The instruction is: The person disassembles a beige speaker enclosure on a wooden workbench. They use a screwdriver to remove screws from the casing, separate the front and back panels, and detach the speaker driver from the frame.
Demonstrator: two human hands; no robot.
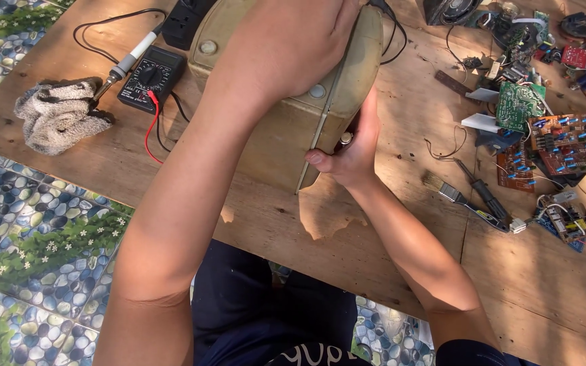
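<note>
Left hand (293,47) is pressing flat on the tan casing (293,129), fingers wrapped over its top; right hand (350,152) is gripping its edge, steadying it on the counter (388,224); prying comes next.

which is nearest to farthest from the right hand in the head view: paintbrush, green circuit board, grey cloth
From the right hand, at the tan casing's lower edge:
1. Paintbrush, just to its right on the wooden board.
2. Green circuit board, farther right and up, among the electronics parts.
3. Grey cloth, far across at the left edge, beside the multimeter.
</note>
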